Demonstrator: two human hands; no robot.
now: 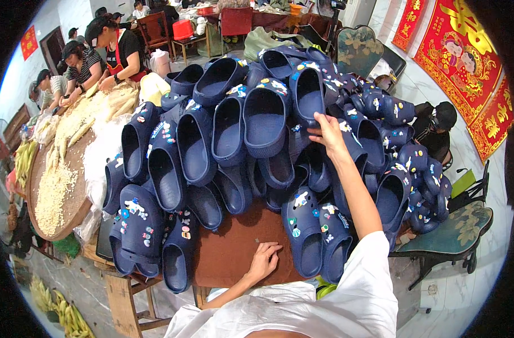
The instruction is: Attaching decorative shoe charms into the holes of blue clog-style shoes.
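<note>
A big heap of navy blue clogs with small cartoon charms is piled on the brown table. My right hand reaches over the heap. Its thumb and fingers pinch the heel end of one clog, whose opening faces me. Low on the bare brown cloth rests my left hand, fingers loosely bent and apart, with nothing in it. To its left lie a clog with its toe up and another on its side edge. Close by on the right stand two charm-covered clogs.
At left, several people work at a round woven tray of pale kernels. A patterned chair stands at right, another chair behind the heap. A wooden stool is at lower left. Red banners hang on the right wall.
</note>
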